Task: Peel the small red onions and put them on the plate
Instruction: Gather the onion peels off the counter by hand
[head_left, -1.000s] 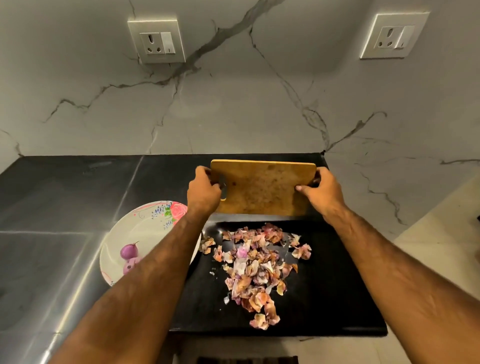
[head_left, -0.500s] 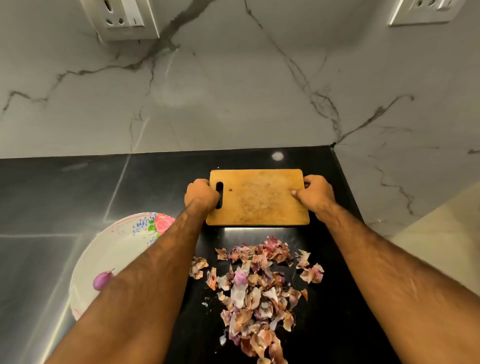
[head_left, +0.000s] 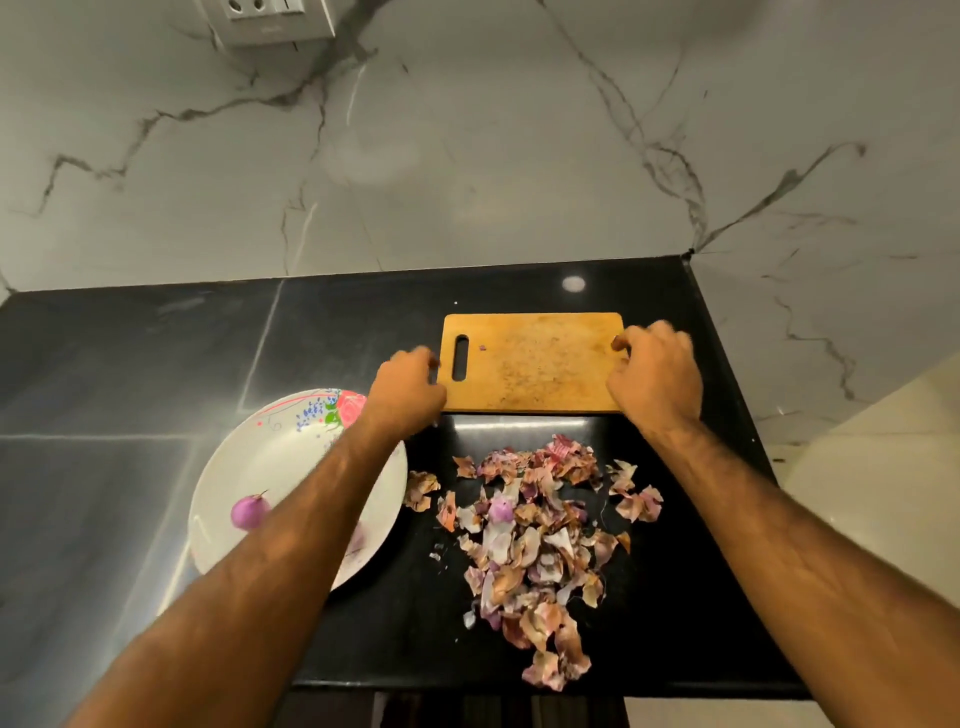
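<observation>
- The left hand (head_left: 410, 387) is hovering just beside the handle-slot end of the tan rectangular wooden chopping board (head_left: 530, 364). Its fingers are curled but blurred, so I cannot tell whether it is gripping.
- The right hand (head_left: 654, 379) is curling its fingers over the board's right edge.
- The board is lying flat on the black stone countertop (head_left: 156, 364), centre frame.
- One peeled small red onion (head_left: 249, 512) is sitting on the white round floral plate (head_left: 291, 447), lower left.
- A pile of papery onion skins (head_left: 535, 545) is lying below the board.
</observation>
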